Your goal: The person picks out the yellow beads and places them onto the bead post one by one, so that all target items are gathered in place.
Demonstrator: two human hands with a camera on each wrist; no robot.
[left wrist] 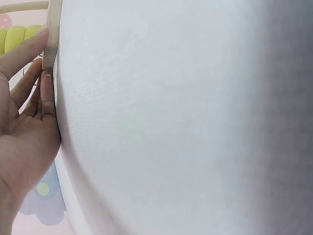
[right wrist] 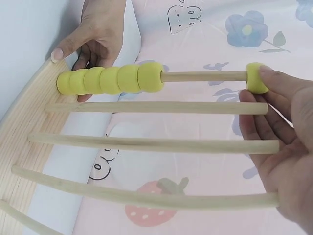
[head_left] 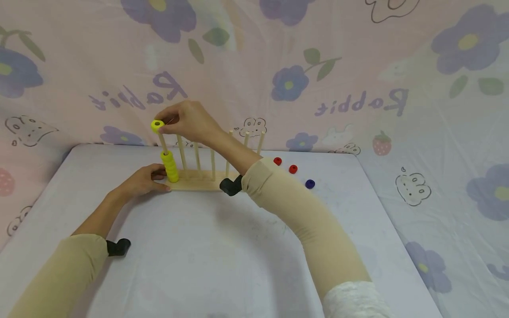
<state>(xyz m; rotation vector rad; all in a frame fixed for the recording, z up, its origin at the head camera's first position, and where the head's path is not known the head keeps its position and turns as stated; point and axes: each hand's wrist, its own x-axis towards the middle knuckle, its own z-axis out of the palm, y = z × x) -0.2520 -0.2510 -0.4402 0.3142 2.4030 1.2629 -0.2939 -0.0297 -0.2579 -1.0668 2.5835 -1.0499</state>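
A wooden peg stand (head_left: pixel 195 184) with a row of upright dowels stands on the table. On its leftmost dowel several yellow beads (right wrist: pixel 117 80) are stacked against the base. My right hand (head_left: pixel 195 121) pinches one more yellow bead (head_left: pixel 157 126) between thumb and fingers at the top of that dowel. In the right wrist view this bead (right wrist: pixel 256 78) sits at the dowel's tip, apart from the stack. My left hand (head_left: pixel 141 180) grips the left end of the base, thumb on the front edge and fingers behind, as the left wrist view also shows (left wrist: pixel 29 107).
Two red beads (head_left: pixel 293 169) and a dark blue bead (head_left: pixel 310 184) lie on the white tabletop (head_left: pixel 191 265) to the right of the stand. My right forearm crosses in front of the stand's right part. A patterned cloth (head_left: pixel 246 57) hangs behind the table.
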